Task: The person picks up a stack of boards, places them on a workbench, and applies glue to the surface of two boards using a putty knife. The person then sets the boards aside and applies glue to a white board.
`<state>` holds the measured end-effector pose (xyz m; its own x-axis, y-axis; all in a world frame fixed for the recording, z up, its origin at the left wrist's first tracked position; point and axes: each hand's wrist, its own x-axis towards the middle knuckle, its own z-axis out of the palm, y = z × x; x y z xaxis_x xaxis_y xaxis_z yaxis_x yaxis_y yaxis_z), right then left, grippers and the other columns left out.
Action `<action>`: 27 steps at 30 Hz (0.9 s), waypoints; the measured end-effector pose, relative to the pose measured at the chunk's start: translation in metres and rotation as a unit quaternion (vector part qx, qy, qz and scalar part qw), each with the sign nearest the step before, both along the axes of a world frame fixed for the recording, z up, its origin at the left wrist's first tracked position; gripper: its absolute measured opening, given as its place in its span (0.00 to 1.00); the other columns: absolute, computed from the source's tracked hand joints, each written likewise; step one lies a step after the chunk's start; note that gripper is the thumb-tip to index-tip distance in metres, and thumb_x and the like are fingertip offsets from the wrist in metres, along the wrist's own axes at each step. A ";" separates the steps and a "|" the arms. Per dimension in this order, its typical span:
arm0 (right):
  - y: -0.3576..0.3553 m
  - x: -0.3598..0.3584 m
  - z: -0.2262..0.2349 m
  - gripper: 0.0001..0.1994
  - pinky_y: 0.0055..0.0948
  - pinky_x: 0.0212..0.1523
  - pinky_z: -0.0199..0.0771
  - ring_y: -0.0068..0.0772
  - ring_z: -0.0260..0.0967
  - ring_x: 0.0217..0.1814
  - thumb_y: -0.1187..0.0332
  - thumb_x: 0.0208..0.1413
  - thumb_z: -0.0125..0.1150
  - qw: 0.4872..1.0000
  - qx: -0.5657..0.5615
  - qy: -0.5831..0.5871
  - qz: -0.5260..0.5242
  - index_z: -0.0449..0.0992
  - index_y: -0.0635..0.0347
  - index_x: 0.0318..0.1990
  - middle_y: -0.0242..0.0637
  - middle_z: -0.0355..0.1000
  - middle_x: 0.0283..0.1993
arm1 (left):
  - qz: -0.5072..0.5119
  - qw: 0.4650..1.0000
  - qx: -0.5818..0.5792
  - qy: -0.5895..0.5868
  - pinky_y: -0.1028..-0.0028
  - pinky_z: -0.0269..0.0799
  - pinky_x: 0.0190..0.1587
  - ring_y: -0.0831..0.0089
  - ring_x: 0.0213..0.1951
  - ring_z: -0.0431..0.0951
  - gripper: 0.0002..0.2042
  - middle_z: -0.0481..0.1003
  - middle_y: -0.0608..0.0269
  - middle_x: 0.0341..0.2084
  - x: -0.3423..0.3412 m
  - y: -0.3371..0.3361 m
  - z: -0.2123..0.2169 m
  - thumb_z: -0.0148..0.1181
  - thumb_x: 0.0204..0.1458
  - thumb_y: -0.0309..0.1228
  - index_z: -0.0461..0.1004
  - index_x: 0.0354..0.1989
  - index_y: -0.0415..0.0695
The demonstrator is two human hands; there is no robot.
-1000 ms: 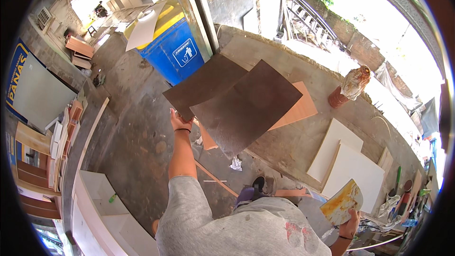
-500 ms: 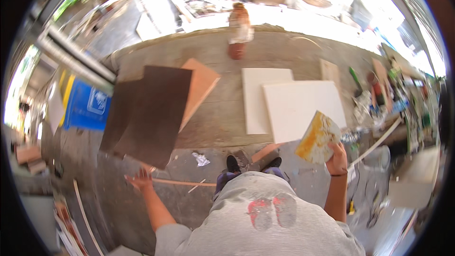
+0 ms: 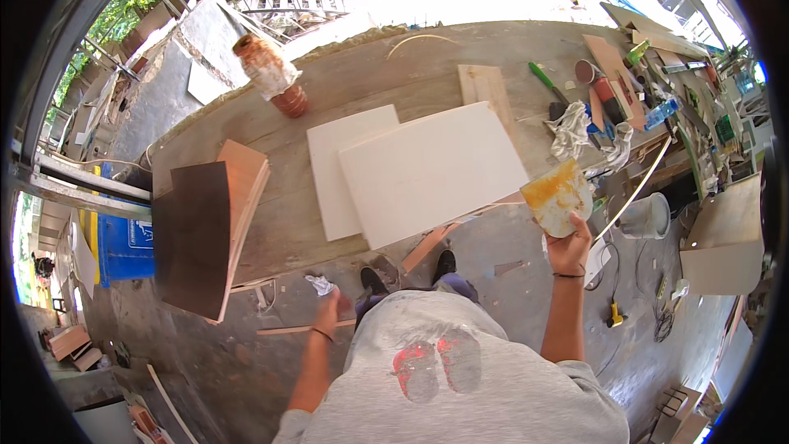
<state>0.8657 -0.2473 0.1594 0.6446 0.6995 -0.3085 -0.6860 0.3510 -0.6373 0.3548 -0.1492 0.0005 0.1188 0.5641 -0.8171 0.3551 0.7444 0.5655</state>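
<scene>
My right hand (image 3: pixel 569 248) is raised and grips a flat yellow-stained scraper (image 3: pixel 558 195) by its lower edge, near the front right corner of the big white panel (image 3: pixel 431 171). That panel lies on a long wooden workbench (image 3: pixel 362 86), overlapping a second white panel (image 3: pixel 339 164). My left hand (image 3: pixel 329 310) hangs low beside my hip, blurred, fingers loosely curled, with nothing seen in it. A stack of dark brown and orange-brown boards (image 3: pixel 205 230) overhangs the bench's left end.
A rusty orange gas cylinder (image 3: pixel 271 74) stands at the back of the bench. Rags, tools and tins crowd the bench's right end (image 3: pixel 608 107). A blue bin (image 3: pixel 125 248) stands at the left, a white bucket (image 3: pixel 649 215) and cardboard box (image 3: pixel 727 238) at the right. Wood strips litter the floor.
The view has swung right, from the brown boards to the white panels. My left hand has left the brown boards and dropped to my side. My right hand still holds the scraper.
</scene>
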 end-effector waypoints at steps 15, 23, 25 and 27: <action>0.115 0.098 -0.073 0.21 0.37 0.50 0.64 0.32 0.66 0.53 0.47 0.62 0.46 0.998 0.000 0.043 0.049 0.65 0.44 0.57 0.28 0.69 0.55 | 0.058 0.949 0.284 0.127 0.63 0.52 0.66 0.51 0.67 0.53 0.47 0.52 0.38 0.65 0.219 0.163 0.048 0.57 0.50 0.56 0.47 0.66 0.31; 0.213 0.149 -0.123 0.30 0.48 0.69 0.33 0.33 0.55 0.65 0.39 0.62 0.35 0.986 0.027 0.104 0.125 0.60 0.46 0.63 0.32 0.60 0.64 | 0.089 0.940 0.279 0.174 0.64 0.55 0.65 0.51 0.65 0.57 0.45 0.56 0.37 0.63 0.217 0.178 0.041 0.59 0.48 0.55 0.53 0.64 0.30; 0.226 0.141 -0.120 0.29 0.49 0.69 0.39 0.41 0.53 0.66 0.41 0.62 0.38 0.988 0.007 0.092 0.120 0.55 0.46 0.65 0.37 0.57 0.65 | 0.098 0.935 0.289 0.178 0.63 0.56 0.64 0.49 0.64 0.58 0.44 0.58 0.37 0.62 0.221 0.173 0.044 0.59 0.48 0.54 0.55 0.63 0.29; 0.236 0.123 -0.113 0.29 0.50 0.67 0.45 0.47 0.52 0.66 0.43 0.63 0.39 0.994 -0.014 0.072 0.085 0.52 0.46 0.65 0.40 0.57 0.64 | 0.101 0.929 0.298 0.195 0.62 0.57 0.64 0.49 0.63 0.59 0.44 0.59 0.37 0.61 0.222 0.171 0.042 0.59 0.47 0.54 0.55 0.62 0.29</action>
